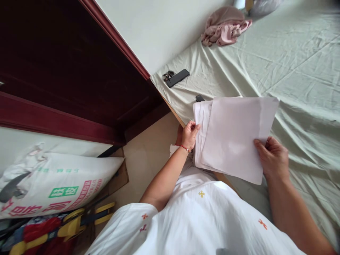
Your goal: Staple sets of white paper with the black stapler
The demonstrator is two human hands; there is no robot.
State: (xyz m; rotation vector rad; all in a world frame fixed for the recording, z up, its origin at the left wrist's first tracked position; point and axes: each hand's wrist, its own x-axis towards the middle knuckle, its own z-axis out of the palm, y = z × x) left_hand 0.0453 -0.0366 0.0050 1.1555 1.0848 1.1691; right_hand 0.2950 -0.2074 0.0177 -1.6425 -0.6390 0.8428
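Paper sheets (236, 138) are lying in a loose, staggered stack between our two hands, over the near edge of the cloth-covered surface and just beyond our white shirt (202, 219). Our left hand (190, 135) is pinching the left edge, thumb against fingertips. Our right hand (275, 156) is gripping the right edge, its thumb pressing on top and its fingers curling behind, so neither hand is standing open.

We are judging slippage to be the main risk: the left edges are fanning out of line, so a slackening left pinch could be letting sheets slide toward the floor (148, 152). Too hard a right thumb could be creasing the top one. Swinging the stack low could be knocking the small dark object (199, 98) peeping out at its far left corner; we are seeing too little of that to name it.

Pale green cloth (294, 67) is wrinkling across the surface. Toward its far left corner a black oblong object (178, 78) is lying, and farther right pink fabric (225, 30) is bunching. To our left, dark red woodwork (114, 39) is edging the white wall (138, 28), and a printed sack (66, 187) is slumping nearer us.
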